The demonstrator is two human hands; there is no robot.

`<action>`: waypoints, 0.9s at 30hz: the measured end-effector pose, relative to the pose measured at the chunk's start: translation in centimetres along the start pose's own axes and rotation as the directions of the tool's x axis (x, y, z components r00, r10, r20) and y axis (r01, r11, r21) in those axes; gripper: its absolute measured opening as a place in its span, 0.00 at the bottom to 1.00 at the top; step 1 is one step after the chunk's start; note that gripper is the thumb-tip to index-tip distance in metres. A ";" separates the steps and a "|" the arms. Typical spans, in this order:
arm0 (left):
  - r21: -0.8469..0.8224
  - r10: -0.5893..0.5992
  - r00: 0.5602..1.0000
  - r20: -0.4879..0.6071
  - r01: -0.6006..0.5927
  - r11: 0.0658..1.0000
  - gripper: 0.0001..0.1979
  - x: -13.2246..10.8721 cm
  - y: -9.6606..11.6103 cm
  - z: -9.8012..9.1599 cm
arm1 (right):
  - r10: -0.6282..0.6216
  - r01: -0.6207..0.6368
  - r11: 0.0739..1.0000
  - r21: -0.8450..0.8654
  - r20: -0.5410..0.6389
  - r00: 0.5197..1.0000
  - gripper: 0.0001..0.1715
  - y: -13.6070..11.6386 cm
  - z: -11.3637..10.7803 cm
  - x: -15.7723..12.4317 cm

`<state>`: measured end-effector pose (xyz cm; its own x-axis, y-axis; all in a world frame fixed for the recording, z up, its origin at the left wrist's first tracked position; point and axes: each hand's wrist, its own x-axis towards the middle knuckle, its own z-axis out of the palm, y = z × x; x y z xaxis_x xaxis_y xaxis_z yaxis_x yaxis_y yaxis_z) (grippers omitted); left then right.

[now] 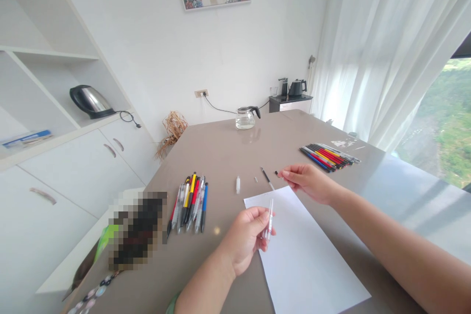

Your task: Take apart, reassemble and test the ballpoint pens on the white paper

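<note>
My left hand is closed around a clear pen barrel, held upright above the left edge of a white sheet of paper. My right hand pinches a tiny black pen part just above the table, beyond the sheet's far edge. Next to it lies a thin ink refill. A small clear cap piece and a tiny spring lie on the table to the left of the refill.
A row of assembled pens lies left of the sheet, another bundle of pens at the far right. A glass coffee pot stands at the table's far edge. A kettle sits on the left shelf; a blurred object lies near left.
</note>
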<state>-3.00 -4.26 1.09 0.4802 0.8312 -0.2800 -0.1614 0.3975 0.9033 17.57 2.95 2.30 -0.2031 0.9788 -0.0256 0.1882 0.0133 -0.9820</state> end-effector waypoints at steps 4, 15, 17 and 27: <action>0.005 0.008 1.000 -0.004 -0.008 1.000 0.16 0.0 -0.1 -0.1 | 0.046 -0.081 0.897 -0.435 -0.091 0.995 0.15 1.0 -2.9 2.8; 0.004 0.006 1.000 -0.010 -0.006 1.000 0.18 0.0 0.0 0.0 | 0.140 -0.138 0.746 -0.651 -0.049 0.989 0.05 2.3 -4.2 7.7; 0.005 0.006 1.000 -0.010 -0.006 1.000 0.17 0.0 0.0 0.0 | 0.142 -0.129 0.742 -0.658 -0.033 0.989 0.04 2.5 -4.1 8.1; 0.002 0.014 1.000 -0.012 -0.014 1.000 0.18 0.0 -0.2 -0.1 | 0.121 -0.145 0.771 -0.620 -0.082 0.989 0.07 1.5 -4.3 7.1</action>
<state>-3.09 -4.25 0.90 0.4676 0.8412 -0.2715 -0.1663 0.3853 0.9077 20.54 10.77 1.46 -0.0995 0.9867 -0.1284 0.7708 -0.0052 -0.6371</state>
